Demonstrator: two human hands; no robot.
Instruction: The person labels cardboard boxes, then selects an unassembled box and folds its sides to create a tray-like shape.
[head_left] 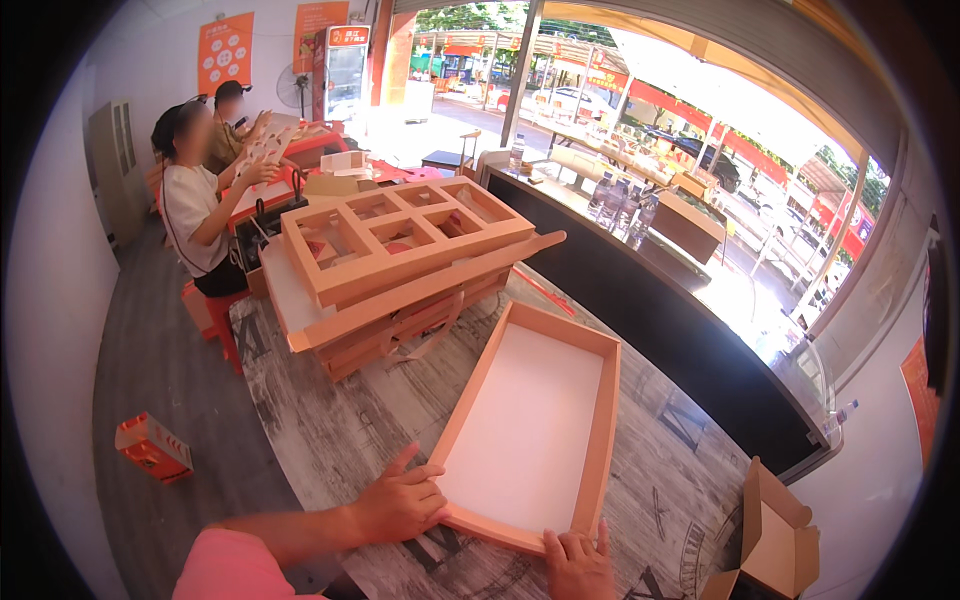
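A shallow orange-brown cardboard tray (467, 413) with a white inner floor lies slantwise on the table in front of me. My left hand (402, 497) grips its near left corner, fingers bent over the wall and thumb sticking up. At the near right corner, my right hand (580, 566) holds the front wall, with the fingertips over the rim. Beyond the tray, to the left, is a cardboard frame (400, 259) divided into several compartments. It rests on a stack of other cardboard pieces (395, 335), and some reddish things show through its openings.
The wood-patterned table (345, 430) carries an opened brown carton (775, 540) at near right. A dark-fronted counter (660, 320) with water bottles (620, 200) runs along the right. Two people sit at far left by red tables. An orange-and-white box (153, 447) stands on the floor.
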